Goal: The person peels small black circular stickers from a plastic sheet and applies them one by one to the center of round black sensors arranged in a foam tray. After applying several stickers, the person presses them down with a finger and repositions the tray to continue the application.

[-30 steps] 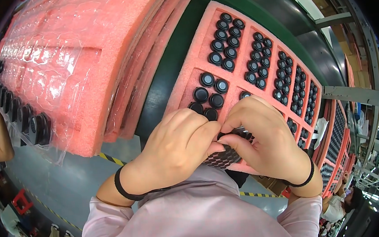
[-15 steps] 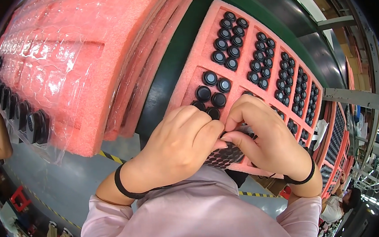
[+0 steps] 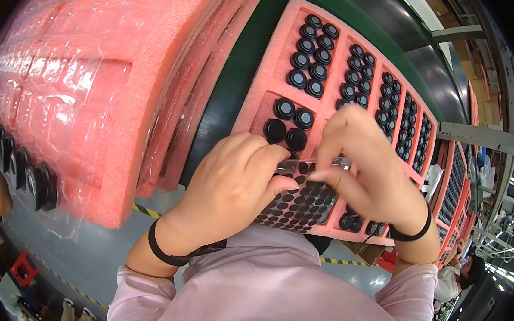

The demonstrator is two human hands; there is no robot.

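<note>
My left hand (image 3: pixel 228 184) grips the top edge of a clear sheet (image 3: pixel 300 204) covered with rows of black round stickers, thumb lying on its face. The sheet hangs in front of my waist, over the near edge of a pink foam tray (image 3: pixel 250 114). Beside its top right corner, my right hand (image 3: pixel 363 164) is closed in a pinch, slightly blurred; what lies between its fingertips cannot be made out. Black round caps (image 3: pixel 275 130) stand in groups in the tray's compartments. Many have a grey disc on top; some near my left hand look plain black.
A tall stack of pink foam trays wrapped in clear film (image 3: pixel 116 129) rises on the left, with black parts along its edge. A dark green work surface (image 3: pixel 371 6) lies beneath the tray. Metal framing (image 3: pixel 478 137) stands at right. Other people are farther off.
My hands have moved apart at the sheet's top edge, the right one shifting rightward and up. More of the black stickers shows between them.
</note>
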